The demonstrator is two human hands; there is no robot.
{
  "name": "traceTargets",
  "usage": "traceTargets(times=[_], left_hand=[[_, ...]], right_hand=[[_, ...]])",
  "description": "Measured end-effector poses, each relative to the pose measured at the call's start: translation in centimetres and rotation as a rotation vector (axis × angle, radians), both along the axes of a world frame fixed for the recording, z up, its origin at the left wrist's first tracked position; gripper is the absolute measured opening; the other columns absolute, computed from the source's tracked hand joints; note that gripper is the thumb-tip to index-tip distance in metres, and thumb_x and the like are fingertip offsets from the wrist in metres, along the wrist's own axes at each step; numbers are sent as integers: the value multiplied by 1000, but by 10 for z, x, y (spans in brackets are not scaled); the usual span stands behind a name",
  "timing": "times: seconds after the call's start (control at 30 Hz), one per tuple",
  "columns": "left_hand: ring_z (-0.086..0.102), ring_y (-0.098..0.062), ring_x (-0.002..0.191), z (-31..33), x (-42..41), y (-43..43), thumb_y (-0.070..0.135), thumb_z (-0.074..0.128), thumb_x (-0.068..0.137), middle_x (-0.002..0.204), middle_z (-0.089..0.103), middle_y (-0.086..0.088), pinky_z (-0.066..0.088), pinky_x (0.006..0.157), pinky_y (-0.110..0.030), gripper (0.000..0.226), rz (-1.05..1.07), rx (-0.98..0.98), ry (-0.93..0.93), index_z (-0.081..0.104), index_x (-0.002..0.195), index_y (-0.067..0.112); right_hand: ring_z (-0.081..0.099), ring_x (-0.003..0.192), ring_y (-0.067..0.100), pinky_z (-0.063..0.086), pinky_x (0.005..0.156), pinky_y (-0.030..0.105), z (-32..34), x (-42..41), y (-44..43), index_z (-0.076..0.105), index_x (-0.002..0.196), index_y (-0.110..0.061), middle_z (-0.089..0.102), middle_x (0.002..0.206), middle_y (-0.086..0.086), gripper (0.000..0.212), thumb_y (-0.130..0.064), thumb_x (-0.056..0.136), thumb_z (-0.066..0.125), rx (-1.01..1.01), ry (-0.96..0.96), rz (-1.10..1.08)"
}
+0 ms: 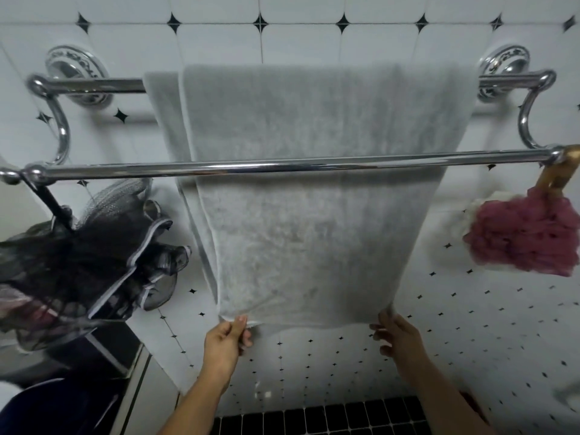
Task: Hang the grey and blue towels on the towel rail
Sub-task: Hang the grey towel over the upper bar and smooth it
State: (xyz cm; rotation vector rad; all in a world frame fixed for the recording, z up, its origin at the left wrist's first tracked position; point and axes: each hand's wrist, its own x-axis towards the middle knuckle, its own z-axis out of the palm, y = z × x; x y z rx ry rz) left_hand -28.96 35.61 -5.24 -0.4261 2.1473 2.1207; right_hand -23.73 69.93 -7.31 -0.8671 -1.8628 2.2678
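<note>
Squarely ahead I see a white tiled wall (314, 42), glossy, with small black diamond insets. Most of the view is the grey towel (298, 230), a thick, soft terry rectangle with a stitched hem. It is already draped over the back bar (94, 84) of the towel rail (125, 168), nearer that bar's right end, and hangs down behind the front bar. The rail is polished chrome: two round tubes joined by curled end brackets.

From the front bar's left end hangs a bunched black mesh sponge (78, 255). From its right end hangs a frilly pink puff (521, 233).

I have the left hand (224, 343) pinching the towel's lower left corner between thumb and fingers. The right hand (400, 337) looks to pinch the lower right corner, though its fingertips are partly hidden.

I judge this to be the squaring-up step for the grey towel. Next I would let go of both corners and fetch the blue towel, which I cannot find in view; the bare front bar looks like its place.
</note>
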Motion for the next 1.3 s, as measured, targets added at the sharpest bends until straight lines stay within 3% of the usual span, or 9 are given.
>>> traceTargets(times=[0.23,0.37,0.5,0.6,0.77,0.97,1.07,1.17,1.3], left_hand=[[62,-19,57,-23,23,-8,19,55,98,73,75,-10,46,40,-23,28,-37,-5,-280,70,91,-4],[66,-20,84,-9,20,-16,9,54,96,100,73,-2,52,66,-34,22,-131,-113,-271,62,116,7],[60,-16,102,33,17,-23,-13,59,81,114,62,1,51,75,-28,69,-254,-219,-168,39,143,12],[57,-31,116,82,23,-22,-10,53,81,135,53,-9,51,90,-42,81,-264,-401,-125,21,152,12],[73,-21,78,203,54,-25,23,55,90,82,76,1,50,54,-18,14,-454,-614,44,69,91,22],[70,-12,68,370,33,-26,44,65,77,67,73,6,57,68,-35,19,120,-687,814,70,75,26],[67,-26,91,397,-2,-22,41,71,78,89,74,-4,53,83,-39,24,150,-937,698,70,84,18],[68,-31,85,387,-22,-12,32,82,73,87,73,-15,54,82,-42,35,93,-604,652,68,81,0],[54,-20,72,379,-28,0,16,84,71,78,61,-13,45,69,-34,27,66,-170,614,66,80,-2]], right_hand=[[60,51,19,40,45,26,-28,14,-6,68,97,1,72,69,10,39,-37,87,67,110,-269,50],[59,63,19,42,58,29,-5,-3,1,60,118,0,69,88,10,48,-38,89,65,349,-320,167],[57,116,30,47,95,43,45,-13,7,38,144,-10,54,137,15,75,-39,83,71,723,-302,230],[60,111,23,50,90,39,103,-12,5,47,137,-22,62,130,2,56,-38,85,61,1076,-297,214],[57,62,7,36,52,22,225,7,-14,68,89,-39,64,69,-20,19,-45,83,51,1450,1,73],[63,70,36,41,61,33,365,10,-32,67,76,-23,70,69,5,30,-46,84,49,1468,496,-407],[62,85,40,37,66,35,403,-14,-14,70,83,-19,69,85,17,23,-34,83,52,1460,262,-407],[58,72,27,40,65,31,413,-29,2,67,66,-6,60,67,10,14,-17,73,63,1032,281,-179],[59,60,16,42,58,25,407,-31,11,65,96,-7,65,73,6,28,-5,70,78,540,395,-96]])
